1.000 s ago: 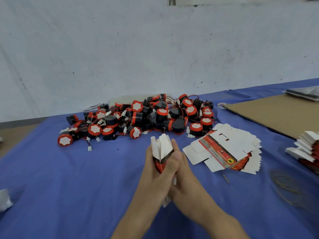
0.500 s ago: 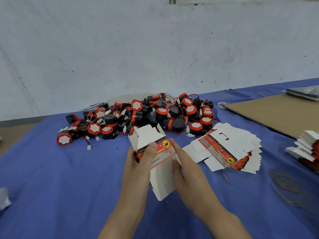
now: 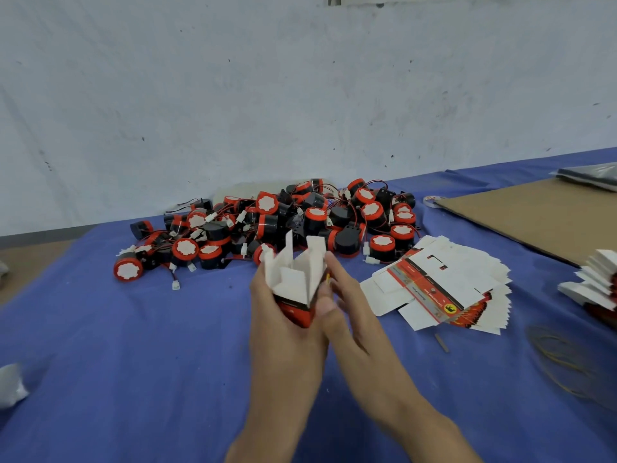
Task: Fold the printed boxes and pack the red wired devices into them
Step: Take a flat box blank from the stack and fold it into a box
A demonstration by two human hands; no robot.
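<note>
Both of your hands meet over the middle of the blue worktop. Your left hand wraps its fingers around the red lower part of a printed box, holding it upright with its white flaps standing open at the top. Your right hand presses against the box's right side, fingers extended along its edge, thumb near the bottom corner. Just beyond the box lies the pile of red wired devices. A fanned stack of flat boxes rests near your right hand, and a brown cardboard sheet lies further right. Loose rubber bands sit at the right edge.
</note>
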